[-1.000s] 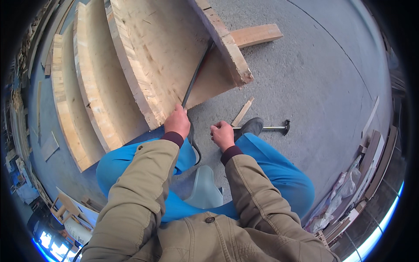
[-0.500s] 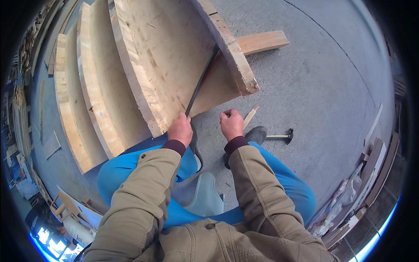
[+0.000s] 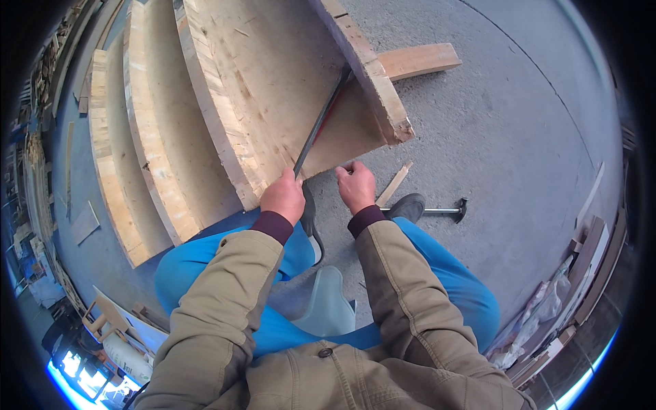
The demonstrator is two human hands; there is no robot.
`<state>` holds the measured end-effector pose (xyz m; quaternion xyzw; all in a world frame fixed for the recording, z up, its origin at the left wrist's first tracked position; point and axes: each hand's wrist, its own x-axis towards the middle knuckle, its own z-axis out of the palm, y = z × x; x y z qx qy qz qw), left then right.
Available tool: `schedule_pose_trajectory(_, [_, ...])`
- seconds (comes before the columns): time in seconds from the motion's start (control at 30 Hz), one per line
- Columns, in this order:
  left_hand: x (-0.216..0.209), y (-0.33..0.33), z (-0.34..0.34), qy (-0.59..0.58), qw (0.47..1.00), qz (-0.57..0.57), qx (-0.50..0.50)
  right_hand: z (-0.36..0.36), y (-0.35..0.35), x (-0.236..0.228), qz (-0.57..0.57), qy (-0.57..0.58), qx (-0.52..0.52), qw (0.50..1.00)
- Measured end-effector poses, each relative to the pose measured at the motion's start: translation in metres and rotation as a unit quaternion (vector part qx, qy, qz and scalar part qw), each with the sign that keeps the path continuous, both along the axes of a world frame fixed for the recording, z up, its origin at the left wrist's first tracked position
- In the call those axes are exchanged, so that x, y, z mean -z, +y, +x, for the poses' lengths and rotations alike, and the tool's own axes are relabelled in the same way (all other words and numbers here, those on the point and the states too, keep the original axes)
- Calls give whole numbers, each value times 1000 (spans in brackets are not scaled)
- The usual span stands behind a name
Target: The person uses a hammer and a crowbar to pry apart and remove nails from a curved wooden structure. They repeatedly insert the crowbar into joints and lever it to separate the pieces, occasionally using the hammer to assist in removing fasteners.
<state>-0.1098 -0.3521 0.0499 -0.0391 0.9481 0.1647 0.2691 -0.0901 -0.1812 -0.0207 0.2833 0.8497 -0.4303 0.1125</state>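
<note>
My left hand (image 3: 284,197) is closed around the lower end of a long dark bar (image 3: 317,126) with a streak of red along it. The bar slants up and away across the ribbed wooden panel (image 3: 273,61), its far end against the inner side of the right rib (image 3: 376,89). My right hand (image 3: 357,186) is closed beside the panel's near edge, thumb and fingers pinched together; whatever they hold is too small or hidden to make out. A hammer (image 3: 444,210) with a dark head and shiny handle lies on the floor beyond my right shoe (image 3: 408,207).
A short beam (image 3: 420,61) sticks out from under the panel's right side. One thin wood strip (image 3: 395,183) lies on the concrete floor (image 3: 506,150). Below me is a grey plastic stool (image 3: 326,304). Scrap wood (image 3: 581,273) is piled at right, more at far left.
My right hand has moved slightly left and up, closer to the panel's edge and the bar. My left hand keeps its hold on the bar. The whole view has shifted a little.
</note>
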Motion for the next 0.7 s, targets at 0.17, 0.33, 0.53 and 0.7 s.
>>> schedule_pose_trajectory(0.17, [-39, -4, -24, -5, 1000, -1, 22, -15, 2, -3, -10, 13, 10, 1000])
schedule_pose_trajectory(0.33, [-40, -8, -27, 34, 999, 31, 9, -4, 5, -6, -30, -20, 13, 999])
schedule_pose_trajectory(0.53, [5, 3, -4, 15, 999, 34, -22, 7, 8, -5, -32, -33, 22, 999])
schedule_pose_trajectory(0.7, [26, -2, 4, 20, 1000, 19, -3, 6, 1, 1, 2, -25, 4, 1000])
